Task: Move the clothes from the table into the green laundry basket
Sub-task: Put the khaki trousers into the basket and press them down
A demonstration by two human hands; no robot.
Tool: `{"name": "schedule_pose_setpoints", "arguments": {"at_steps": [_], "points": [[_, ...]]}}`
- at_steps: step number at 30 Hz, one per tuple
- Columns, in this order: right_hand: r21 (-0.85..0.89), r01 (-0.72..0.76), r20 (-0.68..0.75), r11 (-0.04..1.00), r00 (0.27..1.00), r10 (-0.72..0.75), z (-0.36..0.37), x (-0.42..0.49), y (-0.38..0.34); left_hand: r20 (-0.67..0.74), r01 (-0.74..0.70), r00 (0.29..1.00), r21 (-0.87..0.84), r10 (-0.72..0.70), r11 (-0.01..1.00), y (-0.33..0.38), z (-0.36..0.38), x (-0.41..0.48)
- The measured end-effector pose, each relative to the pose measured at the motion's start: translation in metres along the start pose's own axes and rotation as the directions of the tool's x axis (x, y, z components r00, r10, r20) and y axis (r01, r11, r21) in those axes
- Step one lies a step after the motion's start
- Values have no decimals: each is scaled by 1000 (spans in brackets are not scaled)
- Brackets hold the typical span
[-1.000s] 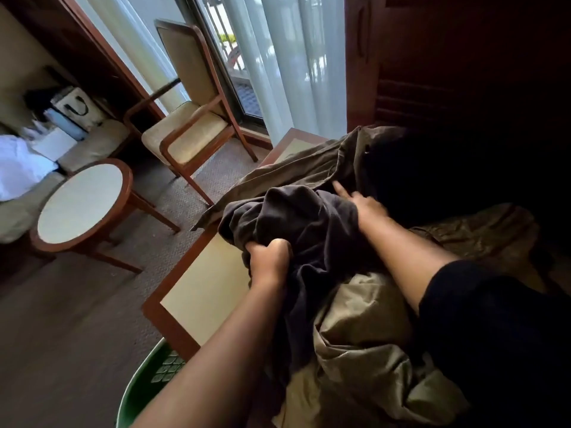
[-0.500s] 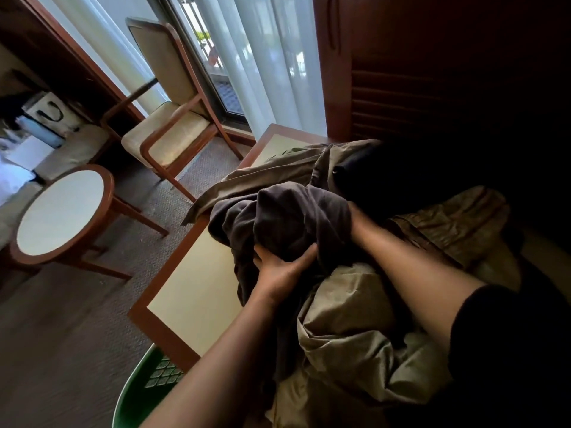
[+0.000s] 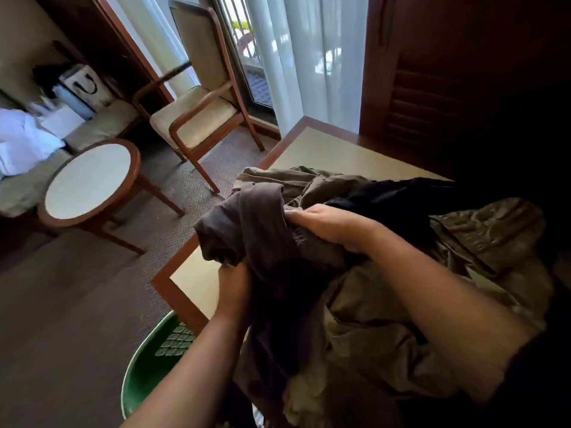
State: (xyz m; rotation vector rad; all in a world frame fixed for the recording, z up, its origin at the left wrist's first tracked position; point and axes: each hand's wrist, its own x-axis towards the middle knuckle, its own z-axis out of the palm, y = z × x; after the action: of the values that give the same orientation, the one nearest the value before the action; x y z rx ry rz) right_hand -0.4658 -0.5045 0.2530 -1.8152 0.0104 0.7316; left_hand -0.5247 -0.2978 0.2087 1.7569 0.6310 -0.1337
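- Fingers of the right hand (image 3: pixel 327 225) are curled shut over the top of a crumpled dark grey-brown cotton garment (image 3: pixel 262 239), pinching a fold of it; the left hand (image 3: pixel 233 293) is closed on the same garment from below, its fingertips buried in the cloth.
- Beneath and beyond the right knuckles lies the rest of the pile on the cream-topped wooden table (image 3: pixel 333 152): olive-khaki woven clothes (image 3: pixel 370 329) and a black garment (image 3: pixel 398 199) just past the fingertips.
- Below the left wrist, beside the table's near corner, stands the green plastic laundry basket (image 3: pixel 154 359) with a perforated wall.
- To do this step well, I would gather the hanging tail of the grey-brown garment into both fists before lifting, so it does not drag the khaki clothes off the edge, then carry it down and leftward over the basket's rim and let go only once it is inside.
- A trailing end could catch on the table corner, which sits between the hands and the basket.
- Hidden or unclear: the left fingertips; the basket's interior and near rim, cut off by the left forearm and the frame; how many garments make up the pile; whether the grey-brown garment is tangled with the khaki cloth under it.
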Motion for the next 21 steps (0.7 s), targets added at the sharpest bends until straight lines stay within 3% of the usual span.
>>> {"name": "schedule_pose_setpoints", "arguments": {"at_steps": [1,3,4,5,7,9,10,13,21], "points": [[-248,100,-137,963,981,-138,1,7,-3,-14,11,1000,-9,-11,1000,0,-3,1],[-562,211,-327,800,831,-449,2,27,-2,-18,71,997,-42,-71,997,-2,-11,5],[-656,231,-331,719,768,-548,2,36,-1,-18,106,994,-61,-107,993,-5,-14,9],[-711,246,-287,658,754,-591,2,47,2,-10,125,992,-77,-126,989,-5,-16,10],[-705,258,-151,661,856,-495,-1,67,8,5,110,994,-78,-110,991,-11,-21,14],[-673,115,-92,731,967,-236,-4,84,19,-6,110,994,-67,-110,992,-6,-22,9],[-665,15,-109,747,987,-116,-5,92,29,-8,122,992,-72,-123,990,-4,-22,6],[-699,-176,-219,693,975,28,-4,104,47,0,125,992,-63,-125,990,-7,-26,2],[-791,-353,-357,499,930,91,15,82,47,-9,88,996,-87,-89,992,-25,-42,0]]}}
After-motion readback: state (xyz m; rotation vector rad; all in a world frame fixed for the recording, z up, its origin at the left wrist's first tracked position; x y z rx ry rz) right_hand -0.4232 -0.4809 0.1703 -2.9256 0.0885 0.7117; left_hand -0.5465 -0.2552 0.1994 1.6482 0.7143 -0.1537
